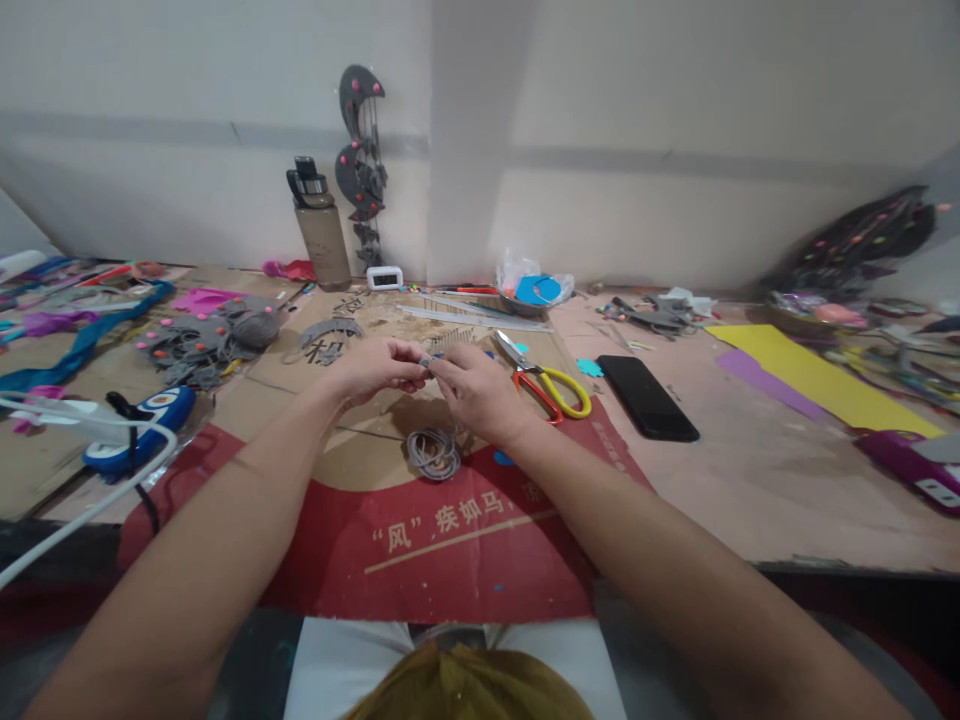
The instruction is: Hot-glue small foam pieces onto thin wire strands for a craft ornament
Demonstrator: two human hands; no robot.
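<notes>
My left hand (386, 368) and my right hand (476, 390) meet fingertip to fingertip over the cardboard, both closed in a pinch. Between them is a small bit of grey cord (428, 362), mostly covered by the fingers. A loose coil of grey cord (433, 456) lies just below the hands, and a strand seems to run up from it toward my right hand. Scissors (551, 385) with one yellow and one orange-red handle lie open right of my right hand. Beneath everything is a red and brown cardboard sheet (480, 590) with printed characters.
A black phone (647, 398) and yellow sheet (817, 375) lie at right. A bottle (322, 240), small white clock (385, 278) and bowl (532, 295) stand along the wall. Grey felt pieces (202, 340), a blue device (142, 430) and white cable (105, 530) crowd the left.
</notes>
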